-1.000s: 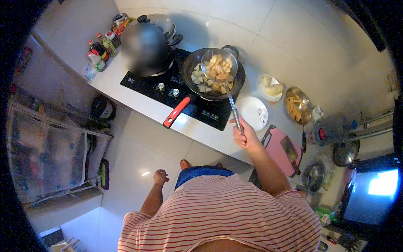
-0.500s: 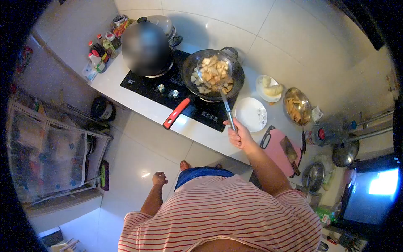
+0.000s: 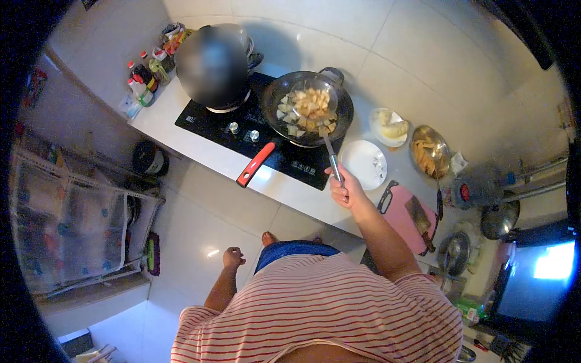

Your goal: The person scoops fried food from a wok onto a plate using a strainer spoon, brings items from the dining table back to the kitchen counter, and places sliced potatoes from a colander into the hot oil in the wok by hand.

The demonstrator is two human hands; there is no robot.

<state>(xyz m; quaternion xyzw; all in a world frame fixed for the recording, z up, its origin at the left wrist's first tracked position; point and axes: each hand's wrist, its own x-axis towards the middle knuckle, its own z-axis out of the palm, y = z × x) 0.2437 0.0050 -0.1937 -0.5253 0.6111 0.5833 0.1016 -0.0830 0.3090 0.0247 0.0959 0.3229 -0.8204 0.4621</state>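
Observation:
My right hand (image 3: 348,190) is closed round the handle of a metal skimmer (image 3: 332,156). The skimmer's round head holds yellowish food pieces (image 3: 313,103) over the dark wok (image 3: 341,124), and paler pieces (image 3: 283,111) lie in the wok beside it. The wok's red handle (image 3: 255,164) points toward the counter's front edge. My left hand (image 3: 233,258) hangs over the floor at my side, away from any object, with its fingers curled; whether they hold anything is too small to tell. A white plate (image 3: 362,163) lies just right of the skimmer handle.
A dark pan (image 3: 212,66) covers the left side of the black stove (image 3: 203,124). Bottles (image 3: 140,91) stand at the far left. Rightward are a bowl of pale food (image 3: 389,127), a metal bowl (image 3: 431,151), a pink board (image 3: 399,212) with a cleaver (image 3: 417,218), and a large bottle (image 3: 478,190).
The skimmer head dipped lower left into the wok, then shifted slightly right with food in it. My right hand moved a little with it. My left hand stayed low at my side.

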